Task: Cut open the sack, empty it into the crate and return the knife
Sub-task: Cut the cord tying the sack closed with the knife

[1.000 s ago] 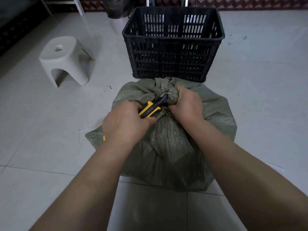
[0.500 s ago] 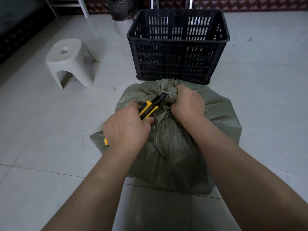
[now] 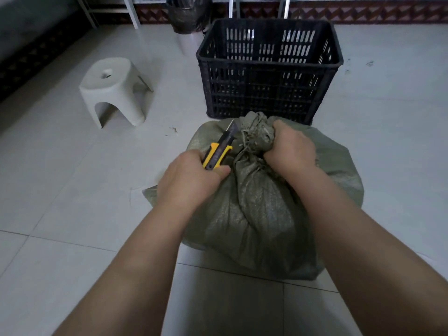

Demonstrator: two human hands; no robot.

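Swung clear of the knot, the utility knife (image 3: 219,151) now points up in the left hand (image 3: 191,180) — right hand (image 3: 289,147) clamps the sack (image 3: 261,214) neck, steadying it.

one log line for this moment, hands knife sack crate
left hand: grips yellow-black utility knife, blade out | right hand: clamps tied neck of green woven sack | black slotted plastic crate: behind sack
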